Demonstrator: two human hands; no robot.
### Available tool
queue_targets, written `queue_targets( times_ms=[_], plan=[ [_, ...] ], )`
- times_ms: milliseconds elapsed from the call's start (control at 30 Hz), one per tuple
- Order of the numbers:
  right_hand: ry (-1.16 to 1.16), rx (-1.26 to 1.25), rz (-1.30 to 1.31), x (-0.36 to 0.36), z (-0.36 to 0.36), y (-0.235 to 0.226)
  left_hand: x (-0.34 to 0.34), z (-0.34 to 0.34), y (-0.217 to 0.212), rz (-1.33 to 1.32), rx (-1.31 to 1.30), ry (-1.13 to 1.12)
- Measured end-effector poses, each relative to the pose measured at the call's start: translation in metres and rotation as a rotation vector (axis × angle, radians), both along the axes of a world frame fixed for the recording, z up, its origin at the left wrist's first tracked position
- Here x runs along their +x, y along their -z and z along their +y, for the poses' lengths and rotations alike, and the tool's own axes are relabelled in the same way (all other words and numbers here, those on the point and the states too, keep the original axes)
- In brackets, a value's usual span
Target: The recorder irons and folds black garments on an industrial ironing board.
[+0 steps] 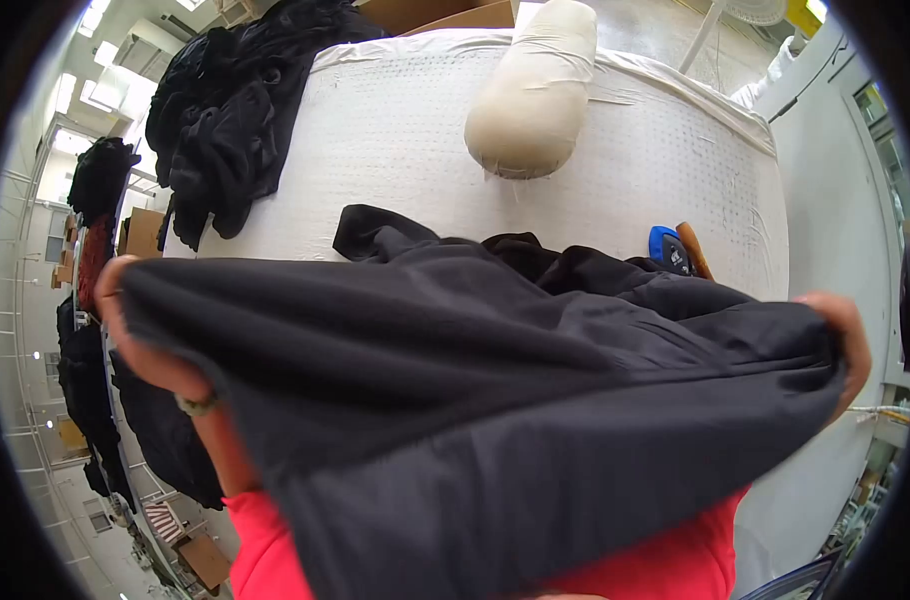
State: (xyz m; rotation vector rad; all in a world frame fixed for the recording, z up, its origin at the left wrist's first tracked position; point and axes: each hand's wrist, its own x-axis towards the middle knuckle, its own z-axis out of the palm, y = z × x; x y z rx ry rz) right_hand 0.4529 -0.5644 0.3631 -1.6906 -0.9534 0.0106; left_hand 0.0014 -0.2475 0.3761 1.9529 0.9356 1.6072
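Observation:
A black garment [375, 360] is stretched wide between my two hands, in front of my body and over the near part of the white padded table [395, 130]. Its upper side looks matte and its lower panel smoother, like lining; the kind of garment cannot be made out. My left hand [140, 345] grips its left edge, the fingertips partly hidden by cloth. At the far right, my right hand [851, 345] has its fingers wrapped round the other end. Part of the garment lies bunched on the table beyond.
A cream padded pressing form [535, 100] juts over the table's far side. Near the right edge lie a blue and black object [669, 248] and a brown wooden-looking piece [693, 250]. Black garments [225, 140] are heaped at far left; others [87, 370] hang farther left. A white cabinet [825, 220] stands right.

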Motion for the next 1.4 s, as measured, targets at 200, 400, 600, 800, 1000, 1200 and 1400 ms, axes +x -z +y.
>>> queue_targets(
  times_ms=[200,400,600,800,1000,1200,1400],
  plan=[
    [0.030,-0.213,-0.244,0.088,0.121,0.017,0.123,0.130,0.011,0.355,0.390,-0.123],
    [0.425,-0.340,-0.709,0.134,0.243,0.135,0.249,0.214,0.147,0.619,0.298,0.008],
    [0.197,-0.471,-0.182,-0.018,0.266,0.230,0.266,0.108,0.245,0.472,-0.029,0.447],
    [0.001,-0.711,0.399,-0.078,0.228,0.241,0.198,0.094,0.283,0.801,-0.492,0.474],
    [-0.038,-0.960,0.137,-0.034,0.190,0.227,0.217,0.122,0.236,0.522,-0.098,0.606],
    [0.111,-0.180,0.549,0.033,0.256,0.231,0.313,0.151,0.237,0.554,-0.262,0.345],
    [0.270,-0.522,0.434,0.073,0.306,0.266,0.312,0.159,0.270,0.660,-0.305,0.228]
  ],
)
